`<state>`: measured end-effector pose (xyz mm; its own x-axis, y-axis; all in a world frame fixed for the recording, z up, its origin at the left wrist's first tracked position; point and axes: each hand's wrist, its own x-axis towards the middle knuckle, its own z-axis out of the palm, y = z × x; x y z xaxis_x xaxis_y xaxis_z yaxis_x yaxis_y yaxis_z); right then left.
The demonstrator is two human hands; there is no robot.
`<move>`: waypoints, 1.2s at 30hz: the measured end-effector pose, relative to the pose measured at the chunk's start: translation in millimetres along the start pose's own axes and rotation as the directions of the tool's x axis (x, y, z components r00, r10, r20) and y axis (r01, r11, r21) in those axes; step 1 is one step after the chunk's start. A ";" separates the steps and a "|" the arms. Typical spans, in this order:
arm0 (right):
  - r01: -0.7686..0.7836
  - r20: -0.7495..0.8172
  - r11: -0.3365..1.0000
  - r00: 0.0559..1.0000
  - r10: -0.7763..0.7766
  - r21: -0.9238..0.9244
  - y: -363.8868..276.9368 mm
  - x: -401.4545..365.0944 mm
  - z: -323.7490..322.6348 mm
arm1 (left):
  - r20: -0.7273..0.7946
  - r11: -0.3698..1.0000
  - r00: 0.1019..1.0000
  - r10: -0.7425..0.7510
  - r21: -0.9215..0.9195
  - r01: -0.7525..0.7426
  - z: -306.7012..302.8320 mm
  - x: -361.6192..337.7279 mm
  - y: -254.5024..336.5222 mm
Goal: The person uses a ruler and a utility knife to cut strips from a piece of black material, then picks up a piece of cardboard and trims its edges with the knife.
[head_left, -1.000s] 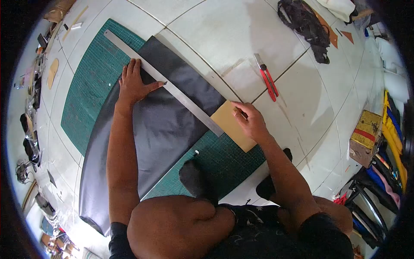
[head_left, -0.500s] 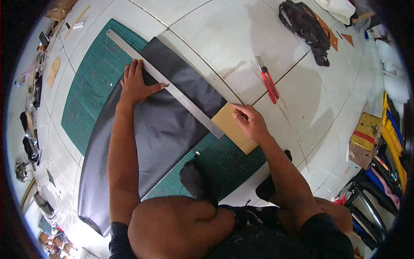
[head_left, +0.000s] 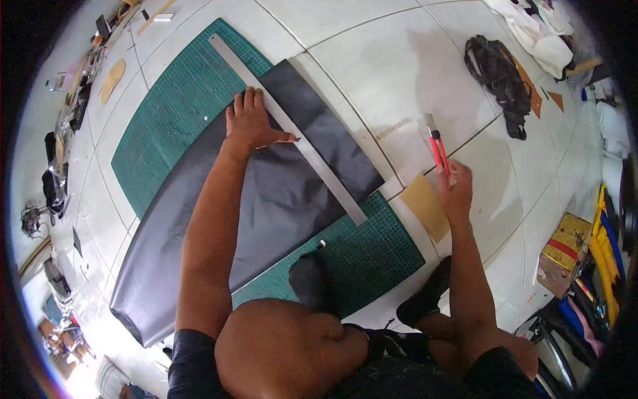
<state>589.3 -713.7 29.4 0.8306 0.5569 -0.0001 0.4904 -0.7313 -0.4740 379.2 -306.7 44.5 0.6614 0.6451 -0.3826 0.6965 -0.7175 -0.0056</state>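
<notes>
pointing blade-first away from the wearer, the cutter (head_left: 438, 149) lies right of the ruler (head_left: 319, 165). the right hand (head_left: 457, 189) is nearer, fingers at the handle; closure cannot be told. the left hand (head_left: 254, 129) is spread, thumb on ruler.

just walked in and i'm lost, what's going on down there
The person's left hand lies spread on a black sheet, its thumb on a metal ruler. The sheet covers part of a green cutting mat. The right hand is at the handle of a red cutter; whether its grip is closed is unclear. A tan piece shows beside the mat.
</notes>
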 end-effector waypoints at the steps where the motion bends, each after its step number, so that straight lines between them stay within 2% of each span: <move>1: 0.042 -0.117 0.996 0.992 -0.052 -0.081 -2.2 12.4 1.6 | 0.010 1.000 1.000 -0.002 -0.022 0.002 -2.2 0.3 1.5; 4: -0.011 -0.067 0.981 0.998 -0.002 -0.193 -10.8 40.4 22.1 | 0.008 0.998 1.000 -0.007 -0.057 0.007 -3.1 -0.4 1.9; 7: -0.060 0.086 0.998 0.994 0.063 -0.036 -15.6 52.2 24.9 | -0.033 0.995 0.999 0.008 -0.099 -0.011 1.4 2.1 -2.9; 10: -0.006 0.078 0.997 0.997 0.012 -0.082 -5.3 56.5 32.1 | 0.009 0.992 1.000 0.016 -0.125 -0.015 -1.0 1.6 -3.3; 11: 0.025 0.039 1.000 0.999 -0.025 0.001 -4.3 58.2 36.2 | 0.024 0.993 1.000 0.011 -0.121 -0.008 -3.0 1.2 -1.5; 13: 0.095 -0.041 0.981 0.995 -0.089 0.169 -51.8 59.4 33.6 | 0.057 0.994 0.998 -0.005 -0.112 0.011 -4.8 0.4 -0.4; 16: -0.067 0.258 0.955 0.966 -0.010 0.288 -132.7 63.7 48.3 | 0.097 0.994 0.995 -0.013 -0.103 0.023 -6.0 2.2 0.0; 17: 0.031 0.307 0.983 0.948 -0.087 0.183 -163.6 66.8 51.2 | 0.110 0.995 0.994 -0.016 -0.095 0.027 -8.1 2.3 1.2; 20: 0.190 0.376 0.959 0.890 -0.259 0.210 -221.7 77.6 91.3 | 0.122 0.995 0.992 -0.017 -0.091 0.028 -10.8 -0.3 1.4; 24: 0.279 0.466 0.957 0.838 -0.283 0.079 -282.5 92.9 130.4 | 0.106 0.995 0.994 -0.012 -0.095 0.022 -6.9 1.0 -2.2; 28: 0.369 0.475 0.928 0.807 -0.351 0.059 -301.9 101.8 153.1 | 0.114 0.997 0.993 -0.018 -0.072 0.026 -4.4 3.2 -2.3; 31: 0.374 0.443 0.925 0.818 -0.367 0.074 -307.2 102.7 156.3 | 0.050 0.991 0.999 -0.011 -0.132 0.017 -0.9 2.5 -3.7; 34: 0.346 0.540 0.938 0.784 -0.307 0.030 -312.1 103.5 148.0 | 0.050 0.993 0.999 -0.008 -0.118 0.014 1.7 2.9 -3.5; 36: 0.373 0.527 0.927 0.781 -0.334 0.034 -311.6 103.4 147.6 | 0.052 0.994 0.999 -0.004 -0.113 0.010 1.0 3.4 -3.5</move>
<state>483.4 -370.1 47.2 0.3460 0.8868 -0.3064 0.7558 -0.4569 -0.4691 378.8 -302.3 42.3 0.6431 0.6334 -0.4303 0.7301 -0.6768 0.0949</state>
